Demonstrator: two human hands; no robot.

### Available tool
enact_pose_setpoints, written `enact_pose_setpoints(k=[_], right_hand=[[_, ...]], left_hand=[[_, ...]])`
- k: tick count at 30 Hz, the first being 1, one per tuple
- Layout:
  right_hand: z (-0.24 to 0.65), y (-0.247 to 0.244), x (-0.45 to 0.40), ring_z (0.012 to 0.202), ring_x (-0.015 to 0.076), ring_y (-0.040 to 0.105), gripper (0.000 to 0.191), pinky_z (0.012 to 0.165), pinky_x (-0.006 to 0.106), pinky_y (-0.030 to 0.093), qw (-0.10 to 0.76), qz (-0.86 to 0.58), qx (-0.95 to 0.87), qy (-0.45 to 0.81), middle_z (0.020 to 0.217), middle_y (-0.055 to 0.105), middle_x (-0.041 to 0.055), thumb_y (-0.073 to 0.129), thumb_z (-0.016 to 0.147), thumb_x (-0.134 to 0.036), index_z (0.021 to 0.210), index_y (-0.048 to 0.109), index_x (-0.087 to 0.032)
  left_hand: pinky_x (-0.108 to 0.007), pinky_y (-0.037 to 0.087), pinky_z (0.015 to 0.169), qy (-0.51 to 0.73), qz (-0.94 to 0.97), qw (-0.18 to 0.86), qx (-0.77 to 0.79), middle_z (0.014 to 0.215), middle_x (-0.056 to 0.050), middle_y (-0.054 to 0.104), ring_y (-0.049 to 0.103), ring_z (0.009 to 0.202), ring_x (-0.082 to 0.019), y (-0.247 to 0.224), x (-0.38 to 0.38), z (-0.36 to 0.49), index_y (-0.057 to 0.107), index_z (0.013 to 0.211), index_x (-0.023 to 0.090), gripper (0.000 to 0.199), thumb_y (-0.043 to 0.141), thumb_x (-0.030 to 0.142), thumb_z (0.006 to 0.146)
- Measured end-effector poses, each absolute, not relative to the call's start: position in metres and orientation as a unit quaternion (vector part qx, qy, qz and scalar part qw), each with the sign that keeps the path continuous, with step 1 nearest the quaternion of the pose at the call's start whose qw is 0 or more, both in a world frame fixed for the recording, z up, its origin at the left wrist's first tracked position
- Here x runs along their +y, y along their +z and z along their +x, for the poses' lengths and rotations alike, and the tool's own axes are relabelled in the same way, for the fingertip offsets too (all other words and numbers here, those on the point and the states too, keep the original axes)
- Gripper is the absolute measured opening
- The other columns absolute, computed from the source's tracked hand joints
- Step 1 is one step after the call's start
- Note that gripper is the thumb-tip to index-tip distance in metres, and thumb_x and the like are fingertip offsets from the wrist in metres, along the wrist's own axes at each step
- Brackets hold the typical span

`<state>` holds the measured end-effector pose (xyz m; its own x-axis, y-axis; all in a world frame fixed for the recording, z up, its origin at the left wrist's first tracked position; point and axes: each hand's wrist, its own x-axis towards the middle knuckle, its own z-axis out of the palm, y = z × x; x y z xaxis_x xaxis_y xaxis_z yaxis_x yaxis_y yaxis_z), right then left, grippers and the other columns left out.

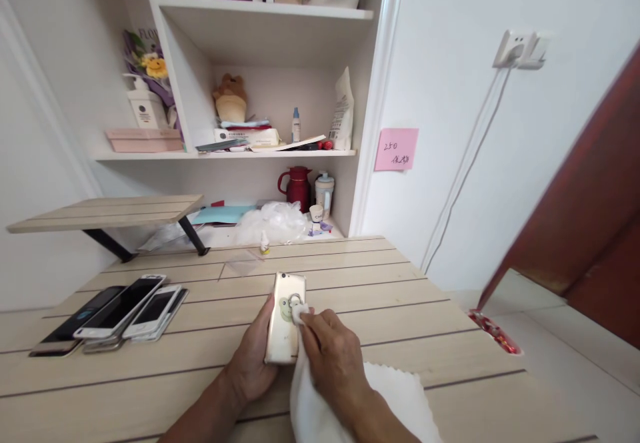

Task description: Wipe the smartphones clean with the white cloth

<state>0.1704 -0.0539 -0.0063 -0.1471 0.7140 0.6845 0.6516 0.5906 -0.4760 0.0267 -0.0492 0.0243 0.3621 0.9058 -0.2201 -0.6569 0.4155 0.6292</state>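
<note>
My left hand (255, 356) is closed round the left side of a gold smartphone (281, 342), its back turned up toward me. A green cartoon face and a metal ring holder (295, 298) sit on the phone's back. Pinched in my right hand (333, 356) is a white cloth (400, 396), a bunched tip of it touching the phone beside the ring. The rest of the cloth hangs below that hand and spreads on the table. My right fingertips are partly hidden by the cloth.
Several smartphones (123, 306) lie stacked on the wooden table (400, 290) at left, near a raised wooden stand (110, 210). A small bottle (265, 243) and a clear plastic film (243, 263) are beyond my hands. White shelves (270, 13) stand behind.
</note>
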Motion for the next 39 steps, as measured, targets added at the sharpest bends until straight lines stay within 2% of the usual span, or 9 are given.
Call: enact_pose_setpoints(k=[6,10,15,21,24,29,33,39], right_hand=[[0.175,-0.009,-0.050,0.065,0.0150,0.061,0.028,0.065,0.025,0.047,0.493,-0.468,-0.733,0.031,0.076,0.059,0.0042,0.042,0.101,-0.029,0.104,0.068,-0.019],[0.172,-0.008,-0.052,0.069,0.0159,0.062,0.024,0.068,0.025,0.048,0.473,-0.447,-0.757,0.052,0.077,0.060,0.0041,0.045,0.100,-0.026,0.097,0.068,-0.019],[0.171,-0.006,-0.052,0.076,0.0164,0.063,0.020,0.073,0.025,0.049,0.459,-0.411,-0.783,0.088,0.081,0.063,0.0038,0.047,0.098,-0.022,0.096,0.067,-0.022],[0.169,-0.008,-0.056,0.086,0.0179,0.065,0.019,0.077,0.025,0.050,0.457,-0.385,-0.794,0.110,0.092,0.066,0.0050,0.051,0.095,-0.021,0.100,0.069,-0.025],[0.169,-0.008,-0.055,0.083,0.0178,0.065,0.021,0.075,0.025,0.048,0.455,-0.418,-0.780,0.092,0.090,0.065,0.0047,0.050,0.095,-0.020,0.099,0.069,-0.025],[0.176,-0.008,-0.049,0.067,0.0157,0.062,0.023,0.067,0.025,0.045,0.467,-0.477,-0.742,0.064,0.078,0.061,0.0040,0.047,0.098,-0.022,0.097,0.071,-0.021],[0.178,-0.010,-0.047,0.068,0.0159,0.062,0.023,0.069,0.026,0.046,0.487,-0.460,-0.739,0.076,0.080,0.062,0.0044,0.047,0.098,-0.023,0.105,0.070,-0.021],[0.173,-0.011,-0.047,0.070,0.0166,0.063,0.021,0.070,0.026,0.047,0.457,-0.442,-0.763,0.117,0.077,0.062,0.0034,0.050,0.096,-0.021,0.093,0.071,-0.023]], left_hand=[[-0.033,0.051,0.087,0.478,0.224,0.792,0.307,0.098,-0.011,0.076,0.071,0.089,-0.024,0.023,-0.054,0.032,0.064,0.119,0.011,0.045,0.055,0.045,0.091],[-0.032,0.050,0.090,0.486,0.223,0.796,0.282,0.098,-0.011,0.076,0.070,0.093,-0.024,0.018,-0.051,0.029,0.065,0.117,0.010,0.044,0.053,0.044,0.092],[-0.032,0.048,0.092,0.496,0.224,0.804,0.240,0.099,-0.012,0.076,0.069,0.097,-0.024,0.011,-0.048,0.026,0.067,0.114,0.007,0.049,0.052,0.048,0.092],[-0.032,0.048,0.092,0.495,0.237,0.793,0.266,0.096,-0.013,0.076,0.069,0.094,-0.024,0.013,-0.049,0.026,0.069,0.109,0.006,0.049,0.051,0.049,0.092],[-0.031,0.049,0.091,0.503,0.242,0.787,0.263,0.097,-0.012,0.076,0.069,0.094,-0.023,0.014,-0.049,0.026,0.068,0.110,0.007,0.048,0.051,0.048,0.092],[-0.032,0.049,0.089,0.498,0.246,0.787,0.268,0.102,-0.012,0.075,0.068,0.095,-0.023,0.015,-0.050,0.030,0.065,0.117,0.011,0.045,0.052,0.046,0.092],[-0.034,0.049,0.089,0.488,0.241,0.794,0.270,0.099,-0.013,0.075,0.068,0.094,-0.024,0.015,-0.050,0.031,0.064,0.119,0.011,0.047,0.053,0.047,0.091],[-0.032,0.049,0.090,0.509,0.235,0.792,0.241,0.097,-0.012,0.076,0.068,0.096,-0.024,0.012,-0.046,0.026,0.067,0.112,0.011,0.042,0.050,0.045,0.093]])
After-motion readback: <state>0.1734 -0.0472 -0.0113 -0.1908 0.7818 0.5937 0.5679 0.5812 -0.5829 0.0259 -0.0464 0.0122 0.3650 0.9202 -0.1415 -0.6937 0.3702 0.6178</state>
